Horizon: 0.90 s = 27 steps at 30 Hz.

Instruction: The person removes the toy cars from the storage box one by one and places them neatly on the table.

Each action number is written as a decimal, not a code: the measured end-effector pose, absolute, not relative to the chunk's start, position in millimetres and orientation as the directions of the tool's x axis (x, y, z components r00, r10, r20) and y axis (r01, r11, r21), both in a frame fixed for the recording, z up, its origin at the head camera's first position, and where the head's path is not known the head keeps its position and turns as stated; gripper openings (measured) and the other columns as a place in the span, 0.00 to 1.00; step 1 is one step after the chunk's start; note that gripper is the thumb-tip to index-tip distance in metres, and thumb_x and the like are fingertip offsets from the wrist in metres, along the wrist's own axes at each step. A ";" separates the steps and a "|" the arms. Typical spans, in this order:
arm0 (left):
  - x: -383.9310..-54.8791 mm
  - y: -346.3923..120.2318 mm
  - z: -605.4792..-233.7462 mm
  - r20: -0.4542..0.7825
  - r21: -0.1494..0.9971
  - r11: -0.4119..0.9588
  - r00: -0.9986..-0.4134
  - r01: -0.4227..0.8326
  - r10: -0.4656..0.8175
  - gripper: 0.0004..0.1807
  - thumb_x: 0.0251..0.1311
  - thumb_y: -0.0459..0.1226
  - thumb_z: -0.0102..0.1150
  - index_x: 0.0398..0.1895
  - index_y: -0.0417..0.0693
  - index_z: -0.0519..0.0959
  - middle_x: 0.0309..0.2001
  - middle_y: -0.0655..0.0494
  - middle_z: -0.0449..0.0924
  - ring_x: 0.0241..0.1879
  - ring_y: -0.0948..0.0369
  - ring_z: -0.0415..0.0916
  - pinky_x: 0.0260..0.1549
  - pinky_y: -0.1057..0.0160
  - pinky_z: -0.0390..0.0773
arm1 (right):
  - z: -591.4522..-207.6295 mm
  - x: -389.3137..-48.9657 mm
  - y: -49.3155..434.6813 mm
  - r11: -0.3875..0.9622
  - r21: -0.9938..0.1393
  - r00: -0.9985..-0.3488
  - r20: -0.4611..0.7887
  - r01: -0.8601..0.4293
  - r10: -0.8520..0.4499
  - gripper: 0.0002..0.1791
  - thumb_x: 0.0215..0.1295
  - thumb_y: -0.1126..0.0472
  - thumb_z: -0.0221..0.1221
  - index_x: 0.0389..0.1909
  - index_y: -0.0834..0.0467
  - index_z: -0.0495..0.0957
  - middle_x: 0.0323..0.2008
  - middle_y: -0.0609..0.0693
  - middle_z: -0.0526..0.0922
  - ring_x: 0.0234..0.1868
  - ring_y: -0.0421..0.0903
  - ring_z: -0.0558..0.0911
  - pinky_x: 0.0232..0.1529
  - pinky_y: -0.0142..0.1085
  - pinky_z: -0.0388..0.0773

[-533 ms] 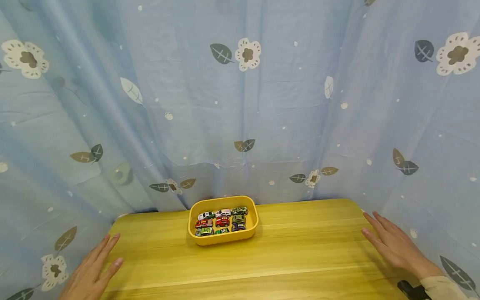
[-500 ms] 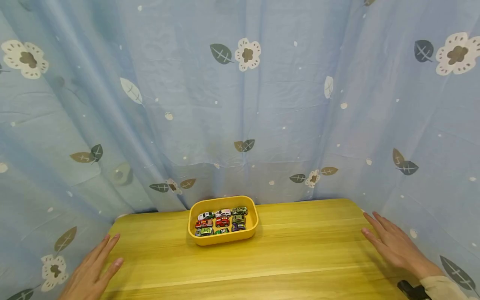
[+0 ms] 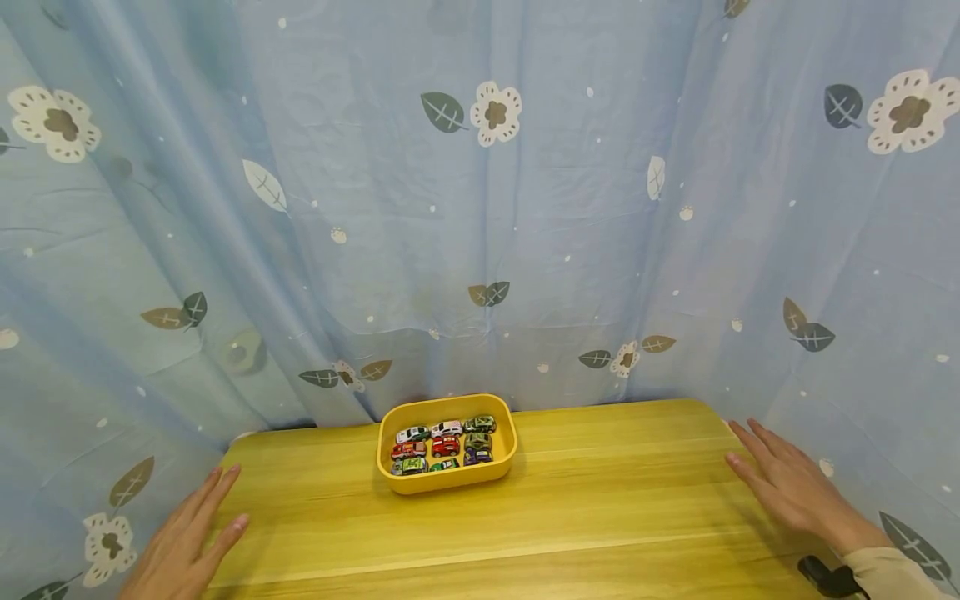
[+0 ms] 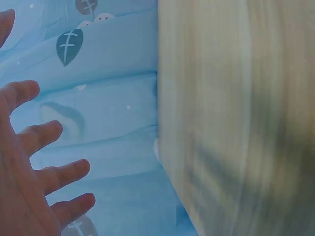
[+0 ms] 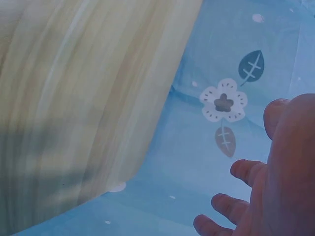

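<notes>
At the left side of the table my left hand (image 3: 183,537) is held with its fingers spread and nothing in it; the left wrist view shows the same spread fingers (image 4: 44,132). My right hand (image 3: 795,487) mirrors it at the right side, fingers extended and holding nothing. A yellow tray (image 3: 450,482) sits near the back of the table, between the hands and apart from both. Inside it are several toy cars in rows, among them a red car (image 3: 446,446), a white car (image 3: 447,428) and a purple car (image 3: 477,456).
The yellow wood-grain table (image 3: 600,500) has rounded back corners. A blue curtain (image 3: 570,208) printed with flowers and leaves hangs behind it and along both sides. A dark strap piece (image 3: 828,575) shows at my right wrist.
The head view has tilted very slightly, so the scene sits a few pixels lower. Both hands and the tray of toy cars otherwise stay as they were.
</notes>
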<state>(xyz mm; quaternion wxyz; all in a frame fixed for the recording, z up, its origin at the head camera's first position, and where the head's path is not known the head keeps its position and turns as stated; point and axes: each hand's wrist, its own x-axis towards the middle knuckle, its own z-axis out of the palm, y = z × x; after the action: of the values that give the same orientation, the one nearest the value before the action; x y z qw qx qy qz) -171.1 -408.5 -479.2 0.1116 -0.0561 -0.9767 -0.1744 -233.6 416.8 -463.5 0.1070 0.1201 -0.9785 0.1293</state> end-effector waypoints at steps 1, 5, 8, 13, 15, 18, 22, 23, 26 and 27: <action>-170.4 -407.4 -477.3 0.243 0.332 0.931 -0.968 0.151 0.070 0.43 0.81 0.54 0.51 0.89 0.52 0.45 0.78 0.22 0.55 0.66 0.21 0.63 0.50 0.21 0.68 | -462.4 -233.7 415.7 0.935 -0.233 -0.947 0.243 -0.268 -0.211 0.36 0.86 0.47 0.46 0.82 0.67 0.58 0.74 0.81 0.61 0.67 0.84 0.66 0.60 0.76 0.64; -170.6 -398.6 -470.3 0.293 0.336 0.924 -0.953 0.183 0.082 0.46 0.79 0.54 0.55 0.89 0.55 0.44 0.79 0.25 0.56 0.68 0.24 0.62 0.54 0.22 0.66 | -456.2 -237.5 409.5 0.926 -0.232 -0.936 0.263 -0.296 -0.233 0.36 0.85 0.47 0.47 0.82 0.66 0.57 0.75 0.80 0.61 0.68 0.83 0.66 0.61 0.75 0.64; -174.8 -388.8 -467.0 0.371 0.344 0.907 -0.922 0.244 0.108 0.48 0.76 0.52 0.60 0.89 0.54 0.45 0.81 0.28 0.55 0.70 0.24 0.61 0.59 0.21 0.62 | -449.7 -243.4 400.7 0.926 -0.210 -0.926 0.284 -0.314 -0.249 0.37 0.84 0.46 0.50 0.82 0.64 0.59 0.75 0.79 0.61 0.68 0.82 0.67 0.61 0.76 0.65; -188.7 -371.2 -463.4 0.473 0.329 0.889 -0.870 0.318 0.136 0.52 0.69 0.49 0.68 0.88 0.56 0.48 0.82 0.31 0.55 0.70 0.22 0.58 0.63 0.19 0.56 | -435.1 -255.3 374.3 0.927 -0.200 -0.925 0.280 -0.317 -0.256 0.42 0.78 0.38 0.56 0.83 0.57 0.61 0.78 0.74 0.60 0.72 0.80 0.64 0.61 0.78 0.62; -196.0 -363.2 -462.7 0.486 0.336 0.881 -0.862 0.334 0.142 0.53 0.67 0.49 0.70 0.88 0.56 0.49 0.81 0.30 0.56 0.71 0.22 0.57 0.61 0.19 0.57 | -430.0 -260.2 362.1 0.926 -0.205 -0.926 0.278 -0.316 -0.254 0.43 0.77 0.35 0.57 0.83 0.54 0.62 0.80 0.72 0.58 0.74 0.79 0.61 0.60 0.80 0.60; -208.5 -349.6 -463.7 0.472 0.372 0.864 -0.870 0.341 0.140 0.54 0.66 0.50 0.72 0.88 0.56 0.49 0.80 0.29 0.56 0.73 0.24 0.55 0.59 0.19 0.58 | -424.8 -269.5 343.7 0.919 -0.222 -0.924 0.281 -0.326 -0.260 0.42 0.76 0.33 0.56 0.82 0.50 0.63 0.81 0.69 0.56 0.76 0.77 0.57 0.60 0.82 0.55; -226.7 -330.7 -474.3 0.405 0.440 0.838 -0.904 0.322 0.135 0.55 0.68 0.52 0.69 0.89 0.57 0.45 0.83 0.31 0.52 0.77 0.27 0.53 0.64 0.19 0.58 | -423.2 -285.3 314.9 0.898 -0.234 -0.910 0.281 -0.372 -0.304 0.40 0.76 0.33 0.56 0.82 0.47 0.64 0.82 0.67 0.55 0.77 0.76 0.56 0.60 0.83 0.55; -232.1 -325.6 -478.4 0.387 0.461 0.828 -0.912 0.319 0.135 0.55 0.68 0.53 0.69 0.89 0.57 0.45 0.83 0.32 0.51 0.78 0.28 0.52 0.66 0.19 0.57 | -424.0 -289.3 307.4 0.892 -0.238 -0.906 0.281 -0.384 -0.315 0.40 0.76 0.33 0.56 0.82 0.46 0.64 0.82 0.66 0.54 0.77 0.76 0.57 0.60 0.82 0.56; -248.7 -311.3 -492.4 0.349 0.533 0.783 -0.926 0.321 0.142 0.54 0.69 0.54 0.68 0.89 0.58 0.45 0.84 0.35 0.50 0.79 0.29 0.51 0.69 0.20 0.55 | -426.4 -302.3 282.7 0.867 -0.259 -0.893 0.277 -0.425 -0.355 0.39 0.76 0.33 0.56 0.82 0.44 0.64 0.82 0.66 0.54 0.77 0.76 0.57 0.59 0.82 0.59; -254.0 -307.1 -497.2 0.340 0.559 0.764 -0.929 0.324 0.146 0.54 0.69 0.55 0.68 0.89 0.58 0.46 0.85 0.36 0.50 0.80 0.30 0.51 0.70 0.20 0.55 | -427.4 -306.9 273.9 0.858 -0.271 -0.889 0.275 -0.436 -0.365 0.39 0.76 0.33 0.55 0.82 0.43 0.64 0.83 0.65 0.54 0.78 0.76 0.57 0.60 0.82 0.59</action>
<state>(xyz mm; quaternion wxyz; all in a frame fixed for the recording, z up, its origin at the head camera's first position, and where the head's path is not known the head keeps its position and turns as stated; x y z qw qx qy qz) -254.0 -307.1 -497.2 0.1394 -0.1264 -0.9286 -0.3197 -306.9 273.9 -427.4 0.1076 0.2092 -0.9579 0.1647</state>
